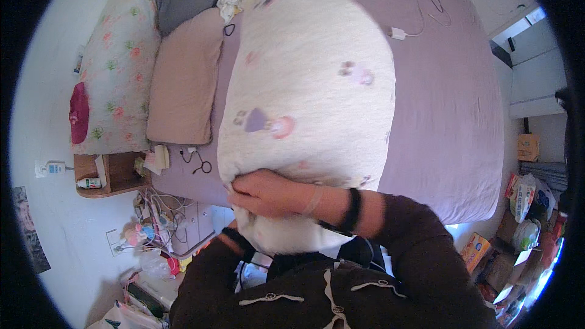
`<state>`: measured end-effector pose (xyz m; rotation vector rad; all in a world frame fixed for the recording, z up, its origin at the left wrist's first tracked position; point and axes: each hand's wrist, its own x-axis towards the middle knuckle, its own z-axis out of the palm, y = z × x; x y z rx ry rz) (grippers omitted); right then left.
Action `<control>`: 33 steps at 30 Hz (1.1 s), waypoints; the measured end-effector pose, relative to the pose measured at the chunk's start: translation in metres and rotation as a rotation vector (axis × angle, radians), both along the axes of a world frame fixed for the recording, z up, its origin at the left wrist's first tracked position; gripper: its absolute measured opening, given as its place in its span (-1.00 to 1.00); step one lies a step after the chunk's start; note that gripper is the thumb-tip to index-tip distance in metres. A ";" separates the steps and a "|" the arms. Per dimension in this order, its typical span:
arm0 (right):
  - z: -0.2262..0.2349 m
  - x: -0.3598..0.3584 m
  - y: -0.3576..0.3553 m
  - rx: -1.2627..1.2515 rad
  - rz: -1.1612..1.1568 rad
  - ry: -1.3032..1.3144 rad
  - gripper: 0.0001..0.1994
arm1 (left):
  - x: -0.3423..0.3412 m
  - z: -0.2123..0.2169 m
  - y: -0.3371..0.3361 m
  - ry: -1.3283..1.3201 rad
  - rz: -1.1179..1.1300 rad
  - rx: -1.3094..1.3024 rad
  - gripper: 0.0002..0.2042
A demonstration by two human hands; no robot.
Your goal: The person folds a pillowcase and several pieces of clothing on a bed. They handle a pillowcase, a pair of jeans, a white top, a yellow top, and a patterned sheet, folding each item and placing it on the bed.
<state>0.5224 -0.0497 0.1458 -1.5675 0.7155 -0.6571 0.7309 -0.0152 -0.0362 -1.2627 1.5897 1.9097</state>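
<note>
A big white pillow point(311, 91) with small pink and purple prints fills the middle of the view, held up over the bed. My right hand point(271, 192) reaches across from the right and grips the pillow's lower edge; a black band and a pale band sit on that wrist. My left hand is hidden under the pillow's bottom corner; only its dark sleeve and black wristband point(234, 237) show.
The bed has a mauve sheet point(451, 97), a tan pillow point(183, 79), a floral pillow point(116, 61), grey and pale clothes at the head end, and a white charger with cable point(399, 32). A wooden shelf point(116, 173) and cluttered boxes lie on the left and right.
</note>
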 end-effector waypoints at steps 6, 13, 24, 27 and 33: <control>-0.164 0.128 -0.042 0.036 -0.051 0.401 -0.72 | 0.158 0.082 -0.067 -0.570 0.135 -0.675 -0.59; -0.199 0.176 0.007 -0.040 -0.167 0.361 -0.67 | -0.015 0.141 -0.136 0.255 -0.067 -1.537 -0.31; -0.161 0.027 0.061 -0.386 0.143 0.533 -0.46 | -0.110 0.015 -0.211 0.021 -0.172 -1.359 -0.27; -0.161 0.019 0.067 -0.304 0.078 0.432 -0.50 | -0.115 0.019 -0.214 0.079 -0.147 -1.393 -0.28; -0.119 -0.070 0.048 -0.060 -0.520 0.372 -0.64 | -0.051 0.036 -0.196 -0.099 0.057 -1.518 -0.19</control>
